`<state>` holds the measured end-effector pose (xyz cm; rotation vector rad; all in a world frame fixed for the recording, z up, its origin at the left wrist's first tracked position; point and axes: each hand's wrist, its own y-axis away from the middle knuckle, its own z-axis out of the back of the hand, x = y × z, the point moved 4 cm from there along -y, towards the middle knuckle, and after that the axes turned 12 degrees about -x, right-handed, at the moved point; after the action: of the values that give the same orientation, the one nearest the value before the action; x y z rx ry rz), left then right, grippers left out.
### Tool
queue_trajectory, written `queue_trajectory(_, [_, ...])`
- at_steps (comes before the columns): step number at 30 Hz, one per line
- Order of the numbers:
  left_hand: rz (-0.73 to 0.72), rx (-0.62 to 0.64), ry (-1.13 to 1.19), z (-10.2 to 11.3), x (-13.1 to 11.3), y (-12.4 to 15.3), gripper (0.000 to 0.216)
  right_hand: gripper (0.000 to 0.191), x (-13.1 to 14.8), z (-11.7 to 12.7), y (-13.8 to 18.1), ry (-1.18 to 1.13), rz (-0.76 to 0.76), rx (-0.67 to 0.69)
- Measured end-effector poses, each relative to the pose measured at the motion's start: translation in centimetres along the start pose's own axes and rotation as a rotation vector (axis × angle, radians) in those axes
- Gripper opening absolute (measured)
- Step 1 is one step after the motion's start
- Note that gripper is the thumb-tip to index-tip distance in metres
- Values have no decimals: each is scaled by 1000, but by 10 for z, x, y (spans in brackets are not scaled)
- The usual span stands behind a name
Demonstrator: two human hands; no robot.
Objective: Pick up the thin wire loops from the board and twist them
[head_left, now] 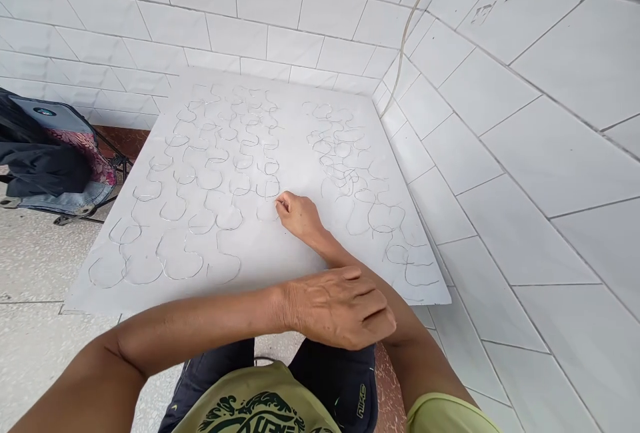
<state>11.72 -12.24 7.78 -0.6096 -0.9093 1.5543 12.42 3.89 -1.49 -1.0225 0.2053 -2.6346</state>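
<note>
A white board (280,266) lies flat on the floor in front of me. Several bent wire hooks lie on it in neat rows (200,173) on the left, and more in a looser tangle (355,180) on the right. My right hand (299,214) reaches onto the middle of the board, its fingertips pinched on a thin wire hook (267,210) at the end of a row. My left hand (340,306) rests across my right forearm near the board's front edge, fingers together and lying flat, holding nothing.
White tiled walls stand behind and to the right of the board. A thin cable (407,33) hangs down the corner. A dark bag on a folding stand (50,153) sits at the left. My knees are below the board's front edge.
</note>
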Motion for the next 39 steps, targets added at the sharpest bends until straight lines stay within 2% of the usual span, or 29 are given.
queue_trajectory(3, [146, -42, 2, 4, -15, 0, 15, 20, 2, 2, 2, -7, -2, -12])
queue_trajectory(6, [352, -55, 22, 7, -25, 15, 7, 21, 1, 4, 2, -38, -7, -31])
queue_trajectory(10, [593, -102, 9, 25, -32, 58, 19, 23, -8, 9, -2, -160, -55, -54])
queue_trajectory(13, [754, -48, -108, 46, -34, 100, 30, 21, -15, 13, -3, -288, -146, -13])
queue_trajectory(16, [858, -12, -235, 68, -35, 136, 32, 18, -18, 17, 7, -337, -162, 9])
queue_trajectory(20, [879, 1, -339, 83, -33, 166, 30, 18, -19, 28, 40, -284, -73, -55])
queue_trajectory(25, [821, -47, -389, 81, -24, 177, 27, 17, -25, 54, 91, -157, 92, -148])
queue_trajectory(30, [829, -130, -444, 79, -20, 180, 26, 21, -49, 97, 129, -7, 41, -227])
queue_trajectory(35, [828, -174, -423, 81, -22, 180, 27, 19, -76, 137, 134, 186, -46, -297])
queue_trajectory(39, [816, -147, -432, 80, -24, 178, 24, 19, -82, 145, 117, 304, -113, -261])
